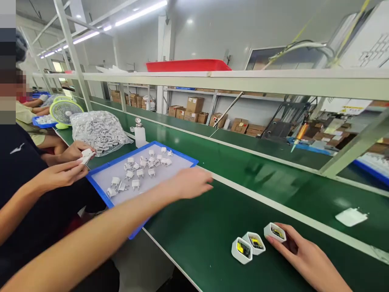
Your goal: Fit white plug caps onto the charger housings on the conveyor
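Observation:
My right hand (299,248) grips a white charger housing (275,232) between thumb and fingers, just above the green table. Its open end shows yellow and black parts inside. Left of it, two similar white housings (242,250) stand touching each other, open ends up. My left arm stretches across the table, and my left hand (193,183) is at the right edge of a blue-rimmed tray (101,194). Its fingers are bent and smeared by motion; nothing shows in them. Several white plug heads (135,184) with two pins lie scattered in the tray.
On the left a co-worker's hands (68,168) hold a white piece. Behind the tray are a clear bag of white parts (99,132), a white bottle (140,136) and a green fan (65,111). A white charger (351,217) lies far right. A shelf beam (243,83) crosses above.

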{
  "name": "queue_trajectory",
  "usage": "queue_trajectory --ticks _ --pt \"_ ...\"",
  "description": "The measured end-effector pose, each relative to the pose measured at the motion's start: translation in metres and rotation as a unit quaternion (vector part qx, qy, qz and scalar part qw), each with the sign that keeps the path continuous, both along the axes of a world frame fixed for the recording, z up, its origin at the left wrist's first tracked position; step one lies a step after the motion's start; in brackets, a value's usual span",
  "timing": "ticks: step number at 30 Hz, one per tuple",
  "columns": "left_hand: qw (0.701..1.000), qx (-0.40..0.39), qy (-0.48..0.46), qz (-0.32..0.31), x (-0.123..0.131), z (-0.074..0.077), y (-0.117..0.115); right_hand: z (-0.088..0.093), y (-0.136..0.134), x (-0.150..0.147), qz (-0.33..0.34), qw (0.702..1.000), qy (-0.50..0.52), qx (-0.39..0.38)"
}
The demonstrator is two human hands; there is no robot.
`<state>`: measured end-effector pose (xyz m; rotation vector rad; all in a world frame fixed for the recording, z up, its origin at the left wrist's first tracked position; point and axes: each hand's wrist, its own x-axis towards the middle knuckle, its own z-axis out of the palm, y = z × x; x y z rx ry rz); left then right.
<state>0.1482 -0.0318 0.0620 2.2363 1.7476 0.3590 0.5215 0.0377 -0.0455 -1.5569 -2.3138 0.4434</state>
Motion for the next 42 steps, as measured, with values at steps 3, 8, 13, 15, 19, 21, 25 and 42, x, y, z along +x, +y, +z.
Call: queue_trajectory --ticks 3,8,13,15,19,21,25,42 --pt "0.992 -0.043 0.070 0.099 -0.070 -0.005 -0.048 -0.003 -0.002 0.003 0.028 1.000 0.002 -0.010" --pt "0.975 -0.094 0.138 0.144 -0.108 -0.049 -0.099 -0.007 -0.005 -0.003 0.038 0.999 0.001 -0.015" --pt "0.976 -0.067 0.129 0.165 -0.102 -0.058 -0.098 0.004 -0.028 -0.005 0.075 0.997 0.018 -0.003" --pt "0.978 -0.054 0.118 0.164 -0.098 -0.045 -0.090 0.006 -0.037 -0.006 0.093 0.995 0.040 -0.002" --pt "0.990 -0.009 0.011 0.143 -0.061 -0.019 -0.062 0.002 -0.045 -0.014 0.081 0.994 0.073 0.001" --pt "0.988 -0.005 -0.100 0.114 -0.025 -0.017 -0.047 -0.001 -0.046 -0.021 0.073 0.994 0.076 -0.001" --pt "0.939 -0.055 -0.337 0.044 0.051 -0.040 -0.015 -0.005 -0.051 -0.033 0.081 0.994 0.080 -0.005" --pt "0.830 -0.084 -0.542 0.100 0.118 -0.128 0.059 -0.004 -0.007 -0.049 0.151 0.984 0.085 -0.049"
